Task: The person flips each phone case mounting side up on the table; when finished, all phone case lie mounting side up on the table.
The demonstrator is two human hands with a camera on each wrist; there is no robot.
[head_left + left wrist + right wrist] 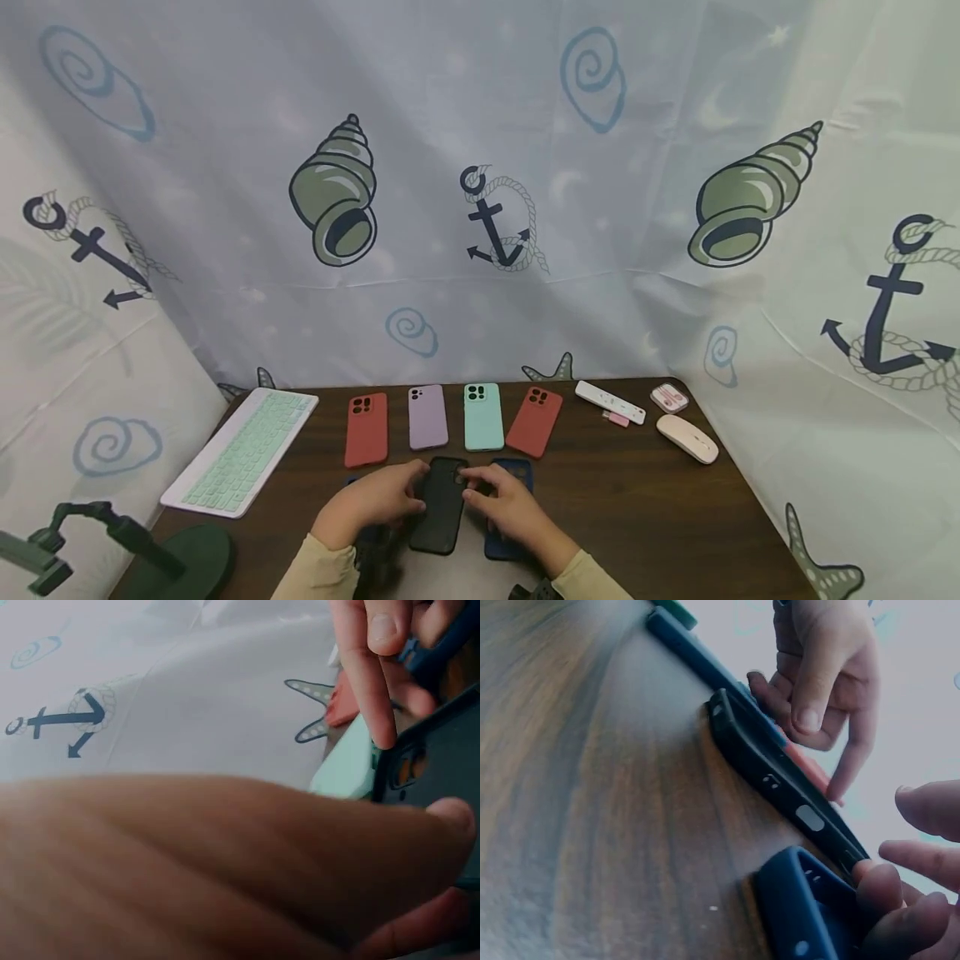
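Perhaps steadying it, the right hand (513,512) touches the black phone case (438,521), pinch unclear; the left hand (377,497) flanks it, fingers loose. It lies before 4 colored phone cases (486,423) along the desk's (637,508) back edge, presumably for working room.

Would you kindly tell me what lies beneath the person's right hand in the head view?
Beneath the right hand is a dark blue phone case, beside the black phone case. The blue one's far and near ends show; the hand hides much of its middle.
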